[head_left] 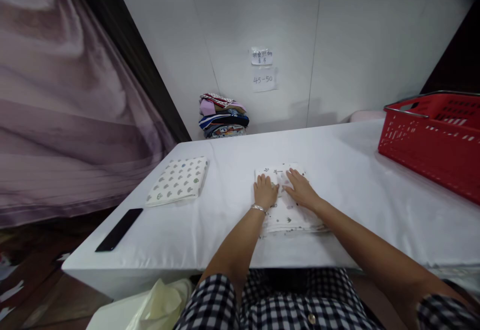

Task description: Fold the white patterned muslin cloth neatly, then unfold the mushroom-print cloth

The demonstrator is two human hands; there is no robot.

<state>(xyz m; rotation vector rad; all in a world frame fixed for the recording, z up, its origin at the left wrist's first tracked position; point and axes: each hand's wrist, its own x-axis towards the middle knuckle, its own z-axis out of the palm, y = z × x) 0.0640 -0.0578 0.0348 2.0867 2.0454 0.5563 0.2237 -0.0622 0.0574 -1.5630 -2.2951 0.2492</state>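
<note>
A white cloth (288,217) with small printed figures lies folded in front of me, its layered edge facing my body. My left hand (265,191) rests palm down on its left part, fingers spread. On the upper right part of the same cloth lies my right hand (300,189), fingers stretched out and flat. Neither hand grips anything; both press on the fabric. Farther left on the table is a second folded cloth (179,180), white with rows of grey mushroom-like prints.
The white-covered table (232,170) carries a black phone-like slab (119,230) near its left edge. A red plastic basket (431,150) stands at the right. Behind the far edge rises a stack of folded fabrics (224,116) by the wall. A pinkish curtain (75,95) hangs at left.
</note>
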